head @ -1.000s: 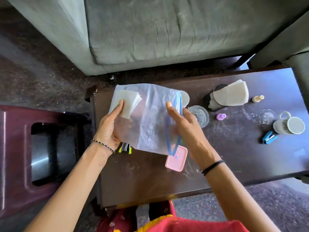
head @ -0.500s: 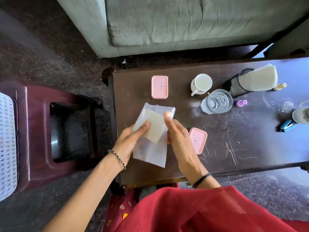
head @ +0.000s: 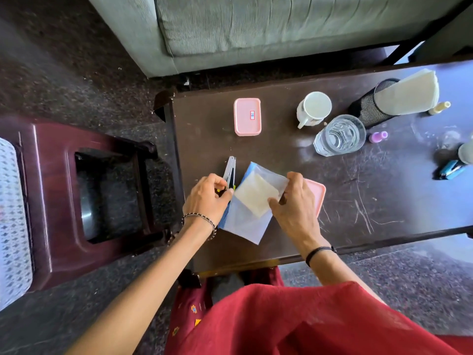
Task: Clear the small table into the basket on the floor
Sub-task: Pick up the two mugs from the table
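Plastic bag [head: 245, 221], pinched at opposite edges by left hand [head: 207, 198] and right hand [head: 294, 208]; presumed basket [head: 12, 213] lies well left of it, nearer left hand.

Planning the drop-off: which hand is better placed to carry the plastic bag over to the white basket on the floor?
Probably the left hand: it grips the plastic bag on the side nearer the white basket, which sits far left beyond the maroon stool. The right hand would have to cross over.

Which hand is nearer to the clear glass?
Right. The right hand is toward the person and left of the glass; the left hand is farther left, across the bag.
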